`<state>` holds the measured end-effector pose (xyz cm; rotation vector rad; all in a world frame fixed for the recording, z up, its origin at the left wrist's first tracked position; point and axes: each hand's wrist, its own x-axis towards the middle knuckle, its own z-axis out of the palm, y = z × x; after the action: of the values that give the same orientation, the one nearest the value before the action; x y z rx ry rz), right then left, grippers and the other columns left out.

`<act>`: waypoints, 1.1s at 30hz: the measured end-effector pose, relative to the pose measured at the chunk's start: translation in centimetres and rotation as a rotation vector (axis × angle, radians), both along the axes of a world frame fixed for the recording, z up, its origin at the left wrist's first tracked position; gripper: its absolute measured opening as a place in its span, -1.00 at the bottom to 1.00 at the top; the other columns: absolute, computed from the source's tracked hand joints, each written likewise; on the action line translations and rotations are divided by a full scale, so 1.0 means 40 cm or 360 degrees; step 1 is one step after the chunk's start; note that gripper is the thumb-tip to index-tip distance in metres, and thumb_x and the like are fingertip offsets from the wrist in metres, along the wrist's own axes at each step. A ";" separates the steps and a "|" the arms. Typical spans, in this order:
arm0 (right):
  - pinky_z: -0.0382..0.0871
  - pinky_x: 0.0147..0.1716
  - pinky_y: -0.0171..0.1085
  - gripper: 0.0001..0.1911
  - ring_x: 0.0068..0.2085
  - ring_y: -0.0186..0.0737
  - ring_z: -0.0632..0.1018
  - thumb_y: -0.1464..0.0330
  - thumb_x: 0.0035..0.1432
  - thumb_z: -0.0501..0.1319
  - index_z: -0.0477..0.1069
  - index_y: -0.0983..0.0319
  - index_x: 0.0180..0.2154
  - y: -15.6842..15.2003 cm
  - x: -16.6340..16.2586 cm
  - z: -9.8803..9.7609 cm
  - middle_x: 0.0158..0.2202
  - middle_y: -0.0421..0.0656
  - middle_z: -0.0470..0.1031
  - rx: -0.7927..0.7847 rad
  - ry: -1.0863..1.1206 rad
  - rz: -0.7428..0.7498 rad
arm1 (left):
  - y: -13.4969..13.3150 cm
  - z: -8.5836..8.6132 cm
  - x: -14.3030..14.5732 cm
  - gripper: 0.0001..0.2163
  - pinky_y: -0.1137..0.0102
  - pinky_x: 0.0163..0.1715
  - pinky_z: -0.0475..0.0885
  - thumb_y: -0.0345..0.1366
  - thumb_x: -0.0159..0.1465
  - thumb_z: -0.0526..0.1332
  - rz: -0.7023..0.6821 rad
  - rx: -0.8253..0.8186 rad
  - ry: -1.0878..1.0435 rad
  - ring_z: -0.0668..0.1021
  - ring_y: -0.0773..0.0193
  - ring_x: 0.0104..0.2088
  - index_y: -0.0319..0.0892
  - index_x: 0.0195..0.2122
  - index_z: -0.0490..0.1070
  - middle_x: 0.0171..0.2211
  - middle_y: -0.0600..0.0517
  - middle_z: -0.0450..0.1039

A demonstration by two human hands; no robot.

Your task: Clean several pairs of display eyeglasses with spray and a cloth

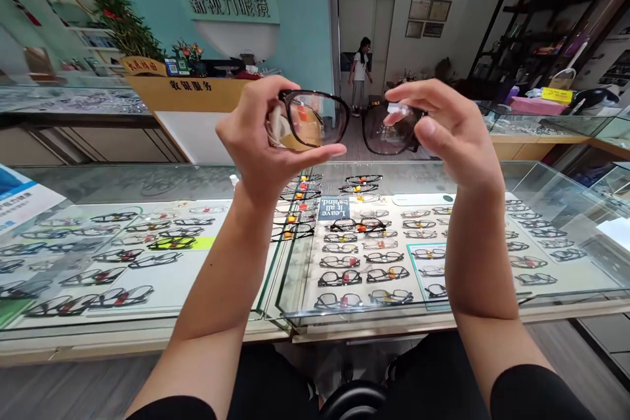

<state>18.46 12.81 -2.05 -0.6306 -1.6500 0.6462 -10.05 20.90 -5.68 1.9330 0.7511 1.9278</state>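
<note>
I hold a pair of black-framed glasses (344,123) up in front of me, above a glass display counter (207,178). My left hand (263,141) grips the left lens rim between thumb and fingers, with a pale cloth tucked behind it. My right hand (443,131) is closed at the right lens, pinching a small white piece (398,108) against it. Both forearms rise from the bottom of the view.
The counter holds rows of spectacle frames (361,256) under glass. Behind it are a yellow service desk (187,93) with plants, a teal wall with a sign, dark shelving (546,20) at right, and a person (360,72) standing in a far doorway.
</note>
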 end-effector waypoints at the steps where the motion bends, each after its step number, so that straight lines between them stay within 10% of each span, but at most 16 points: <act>1: 0.58 0.35 -0.03 -0.64 0.38 0.08 0.60 0.15 0.26 0.59 0.72 0.02 0.06 -0.005 -0.005 0.000 0.15 -0.20 0.69 0.0118 0.0023 -0.0080 | 0.002 0.006 -0.003 -0.23 0.26 -0.18 0.57 0.08 0.08 0.71 -0.0109 -0.0049 -0.0036 0.60 -0.09 0.24 0.01 0.23 0.47 -0.08 0.01 0.60; 4: 0.44 0.52 0.07 -0.41 0.53 0.21 0.43 0.21 0.14 0.66 0.64 -0.07 0.19 0.002 -0.021 -0.017 0.36 -0.20 0.56 0.0445 -0.0085 -0.0265 | 0.000 0.007 -0.008 -0.12 0.27 -0.22 0.55 0.07 0.09 0.71 -0.0272 -0.0065 -0.0052 0.60 -0.10 0.27 0.07 0.36 0.36 -0.10 0.07 0.60; 8: 0.49 0.47 0.21 -0.30 0.57 0.37 0.36 0.13 0.18 0.63 0.53 -0.18 0.30 0.028 -0.029 -0.047 0.48 -0.18 0.46 0.0504 -0.0212 -0.0353 | -0.022 0.004 -0.003 -0.22 0.26 -0.28 0.53 -0.01 0.02 0.75 0.0058 0.0176 -0.0077 0.57 -0.16 0.30 0.07 0.22 0.48 -0.13 0.07 0.61; 33: 0.54 0.39 0.14 -0.52 0.31 0.16 0.61 0.21 0.27 0.57 0.59 -0.11 0.18 0.052 -0.035 -0.051 0.17 -0.14 0.68 0.0383 -0.0031 -0.0459 | -0.057 0.023 0.022 -0.36 0.14 -0.37 0.54 0.15 0.18 0.63 0.0132 0.0046 0.0051 0.62 -0.21 0.20 0.17 0.23 0.55 -0.15 -0.02 0.63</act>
<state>17.05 14.89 -4.08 -0.6828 -1.5851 0.2296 -9.15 18.63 -4.76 1.9835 0.8290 1.9707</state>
